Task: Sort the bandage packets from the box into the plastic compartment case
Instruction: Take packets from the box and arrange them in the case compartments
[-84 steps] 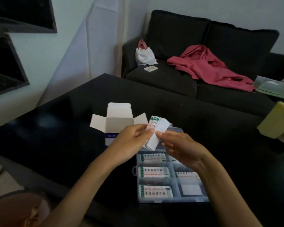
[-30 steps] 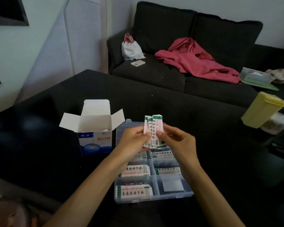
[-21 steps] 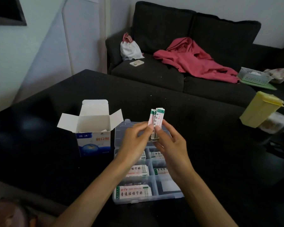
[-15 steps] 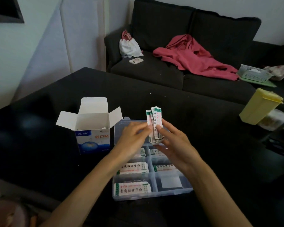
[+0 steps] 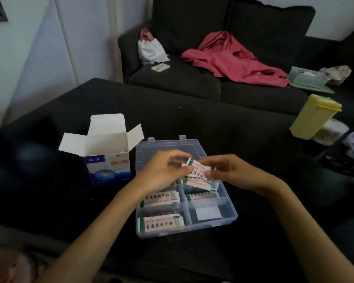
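A clear plastic compartment case (image 5: pixel 230 209) lies open on the dark table, its lid flat behind it. Bandage packets (image 5: pixel 161 222) fill several compartments; the near right one holds a white square. Above the far compartments, my left hand (image 5: pixel 161 172) and my right hand (image 5: pixel 227 170) together pinch a small stack of white, green-edged bandage packets (image 5: pixel 199 175), now lying nearly flat. The open white and blue bandage box (image 5: pixel 106 152) stands left of the case, flaps spread.
A yellow lidded container (image 5: pixel 313 117) and a clear tub stand at the table's right edge. Behind the table is a dark sofa with a red garment (image 5: pixel 231 58), a white bag (image 5: pixel 150 49), a phone and a small basket.
The stack of packets, held upright above the case a moment ago, has been tipped flat and lowered toward the far compartments. Both hands came down with it.
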`<state>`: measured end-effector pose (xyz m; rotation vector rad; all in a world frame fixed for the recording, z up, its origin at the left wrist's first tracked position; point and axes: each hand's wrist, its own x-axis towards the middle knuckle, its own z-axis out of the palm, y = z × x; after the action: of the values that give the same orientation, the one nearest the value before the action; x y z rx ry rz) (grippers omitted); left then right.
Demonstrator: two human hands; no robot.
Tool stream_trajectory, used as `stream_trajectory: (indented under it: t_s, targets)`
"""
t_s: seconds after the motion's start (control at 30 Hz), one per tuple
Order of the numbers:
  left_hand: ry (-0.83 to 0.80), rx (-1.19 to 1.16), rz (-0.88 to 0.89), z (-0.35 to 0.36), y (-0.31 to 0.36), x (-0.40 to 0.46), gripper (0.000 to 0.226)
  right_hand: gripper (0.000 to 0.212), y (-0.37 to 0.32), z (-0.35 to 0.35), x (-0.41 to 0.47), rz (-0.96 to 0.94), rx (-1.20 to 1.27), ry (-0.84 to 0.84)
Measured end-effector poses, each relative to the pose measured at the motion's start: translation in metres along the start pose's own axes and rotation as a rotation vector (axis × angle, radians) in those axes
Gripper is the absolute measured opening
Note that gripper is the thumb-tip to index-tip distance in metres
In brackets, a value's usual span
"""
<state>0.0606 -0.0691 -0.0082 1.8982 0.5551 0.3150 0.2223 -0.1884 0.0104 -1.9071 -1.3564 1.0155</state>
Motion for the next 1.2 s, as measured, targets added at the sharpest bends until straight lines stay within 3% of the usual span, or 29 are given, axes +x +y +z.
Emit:
stream_trajectory:
  t_s: [0.13,0.37,0.6,0.87,1.13,1.2]
  targets:
    - [-0.006,0.147,0.003,0.007,-0.008,0.003,0.021,0.030,0.005,-0.003,0.001,-0.074,-0.217,-0.007]
    - [-0.034,0.429,-0.040,0.012,-0.010,0.003,0.022,0.027,0.012,0.006,0.001,0.000,-0.319,-0.070]
    - [-0.006,0.661,0.039,0.014,-0.004,-0.006,0.023,0.020,0.004,0.006,0.006,0.106,-0.432,-0.121]
    - [0.030,0.724,0.086,0.015,-0.004,-0.005,0.018,0.024,0.002,0.009,0.006,0.114,-0.687,-0.060]
    - [-0.118,0.785,0.120,0.018,-0.005,-0.008,0.024,0.024,0.001,0.018,0.000,0.051,-0.993,0.089]
    - [-0.133,0.807,0.153,0.018,-0.006,-0.008,0.025,0.024,0.001,0.020,0.002,0.056,-0.968,0.074]
